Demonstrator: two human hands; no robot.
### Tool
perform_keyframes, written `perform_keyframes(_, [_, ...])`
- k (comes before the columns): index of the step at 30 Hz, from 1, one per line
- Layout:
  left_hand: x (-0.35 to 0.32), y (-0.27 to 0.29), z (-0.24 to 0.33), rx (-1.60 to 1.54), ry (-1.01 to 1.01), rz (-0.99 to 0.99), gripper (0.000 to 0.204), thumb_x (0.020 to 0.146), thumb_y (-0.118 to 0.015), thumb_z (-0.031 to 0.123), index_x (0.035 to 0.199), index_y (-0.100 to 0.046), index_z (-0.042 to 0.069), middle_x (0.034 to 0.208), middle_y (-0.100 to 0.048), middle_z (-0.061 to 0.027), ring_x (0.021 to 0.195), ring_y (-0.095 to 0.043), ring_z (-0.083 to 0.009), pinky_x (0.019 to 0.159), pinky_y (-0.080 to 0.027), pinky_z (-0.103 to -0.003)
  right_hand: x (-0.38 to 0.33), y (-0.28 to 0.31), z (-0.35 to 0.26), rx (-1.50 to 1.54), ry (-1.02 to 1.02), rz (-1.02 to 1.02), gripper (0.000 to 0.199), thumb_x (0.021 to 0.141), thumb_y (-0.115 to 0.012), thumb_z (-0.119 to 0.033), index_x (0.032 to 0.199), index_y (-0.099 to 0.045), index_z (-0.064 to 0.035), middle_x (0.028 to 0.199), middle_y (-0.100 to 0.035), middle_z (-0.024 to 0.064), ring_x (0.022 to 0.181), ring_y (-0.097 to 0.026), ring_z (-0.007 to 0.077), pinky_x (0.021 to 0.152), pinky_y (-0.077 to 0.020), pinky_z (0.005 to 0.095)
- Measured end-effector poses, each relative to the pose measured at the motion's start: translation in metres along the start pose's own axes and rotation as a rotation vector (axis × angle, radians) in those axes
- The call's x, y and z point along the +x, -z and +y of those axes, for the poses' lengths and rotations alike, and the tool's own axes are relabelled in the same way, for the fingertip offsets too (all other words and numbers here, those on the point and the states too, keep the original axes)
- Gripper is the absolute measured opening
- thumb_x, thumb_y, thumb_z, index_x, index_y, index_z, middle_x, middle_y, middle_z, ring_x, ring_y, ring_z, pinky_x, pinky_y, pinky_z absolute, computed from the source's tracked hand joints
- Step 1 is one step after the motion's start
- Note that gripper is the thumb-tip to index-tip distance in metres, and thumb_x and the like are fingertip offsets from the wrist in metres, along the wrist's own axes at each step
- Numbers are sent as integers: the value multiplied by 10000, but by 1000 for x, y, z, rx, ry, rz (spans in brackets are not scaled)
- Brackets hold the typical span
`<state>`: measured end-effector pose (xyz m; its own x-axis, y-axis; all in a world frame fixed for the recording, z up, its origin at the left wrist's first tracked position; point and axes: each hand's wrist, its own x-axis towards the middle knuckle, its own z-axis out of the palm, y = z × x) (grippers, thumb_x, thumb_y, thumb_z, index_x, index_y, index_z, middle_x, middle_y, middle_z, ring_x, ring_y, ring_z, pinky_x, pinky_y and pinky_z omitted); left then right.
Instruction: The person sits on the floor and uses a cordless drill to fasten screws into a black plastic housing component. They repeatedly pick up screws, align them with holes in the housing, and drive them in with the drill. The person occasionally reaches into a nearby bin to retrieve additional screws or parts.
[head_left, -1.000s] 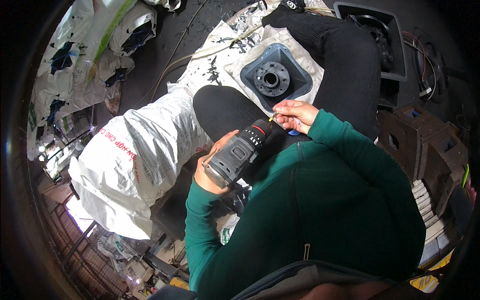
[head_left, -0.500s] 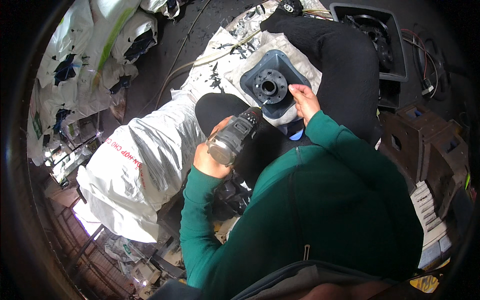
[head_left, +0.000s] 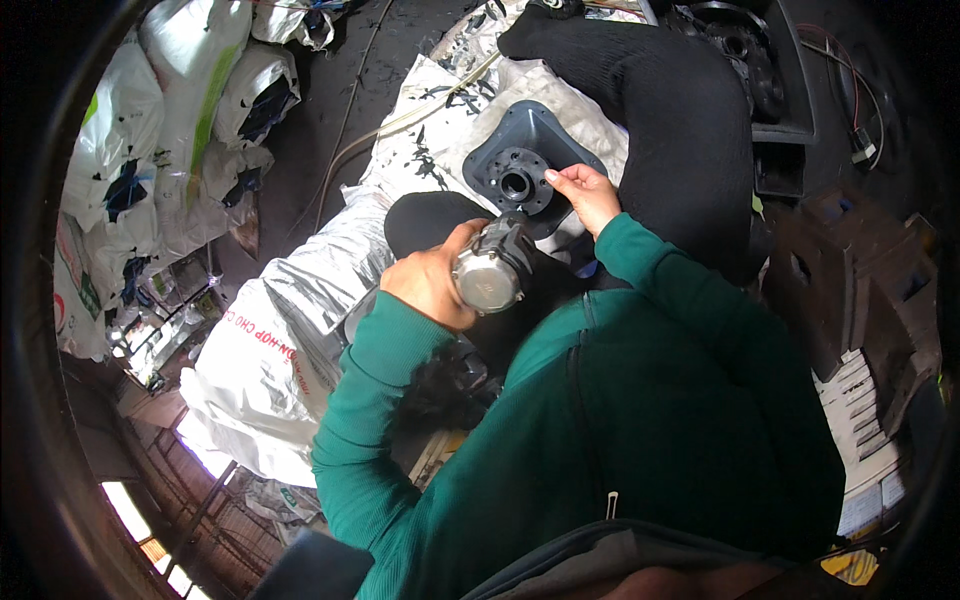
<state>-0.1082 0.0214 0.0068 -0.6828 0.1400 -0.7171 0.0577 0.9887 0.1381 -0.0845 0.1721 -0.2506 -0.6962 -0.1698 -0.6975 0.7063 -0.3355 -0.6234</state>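
Note:
My left hand (head_left: 432, 284) is wrapped round a grey and black cordless drill (head_left: 494, 268), its front end pointing away from me. The drill's tip meets the near edge of a round flange (head_left: 513, 158) with a central hole and smaller holes around it. This flange is raised on a dark grey, square-shaped plastic part (head_left: 541, 122) with rounded corners. Thumb and fingers of my right hand (head_left: 588, 196) are pinched together at the flange's right edge. Whatever sits between those fingertips is too small to make out. The part rests on a pale cloth (head_left: 600, 130) between my legs.
White sacks (head_left: 205, 90) stand at the far left, and a large white sack (head_left: 270, 350) lies nearer. Dark shavings are scattered on the white sheet (head_left: 405, 135). A grey bin (head_left: 795, 110) holding black parts is at the far right, with brown blocks (head_left: 850, 280) nearer.
The drill has swung to the right and more upright, its tip now against the flange's near edge. My right hand remains at the flange's right side. The whole view has shifted slightly.

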Motion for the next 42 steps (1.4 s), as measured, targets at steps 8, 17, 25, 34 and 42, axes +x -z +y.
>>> perform_keyframes(8, [3, -18, -20, -228, 58, 47, 611, 705, -695, 161, 1275, -487, 233, 867, -667, -178, 817, -650, -395, 714, -524, -448, -5, -2, -2, -66, -31, -6, 234, 889, -692, -252, 804, -616, -48, 738, -573, -49, 685, -450, 25, 645, -383, 194])
perform_keyframes(17, [4, -52, -38, -247, -60, 183, 594, 744, -701, 205, 1292, -479, 153, 976, -677, -128, 800, -673, -354, 693, -540, -405, -9, -4, -9, -198, 126, -14, 227, 909, -663, -213, 779, -580, -47, 660, -535, -60, 602, -411, 5, 546, -348, 203])
perform_keyframes(25, [-29, -62, -29, -308, -47, 296, 533, 665, -726, 81, 1176, -578, 37, 1020, -665, -170, 907, -654, -338, 793, -520, -382, 0, 1, -5, -563, 242, 12, 219, 897, -674, -253, 844, -618, -48, 657, -578, -46, 587, -453, 34, 554, -383, 216])
perform_keyframes(34, [-73, -81, -10, -291, -332, 489, 517, 704, -701, 76, 1202, -571, 31, 1129, -634, -136, 1047, -617, -295, 892, -500, -363, -48, 37, -44, 594, -285, -420, 519, 992, -411, -433, 1235, -536, 8, 1127, -626, 113, 1034, -619, 222, 853, -519, 362])
perform_keyframes(42, [-87, -93, 1, -205, -379, 559, 509, 732, -692, 71, 1220, -550, 42, 1109, -632, -116, 1021, -627, -256, 890, -507, -346, -77, 25, -57, 741, -268, -612, 446, 1013, -352, -284, 1314, -459, 27, 1247, -579, 168, 1216, -532, 298, 1019, -447, 461])
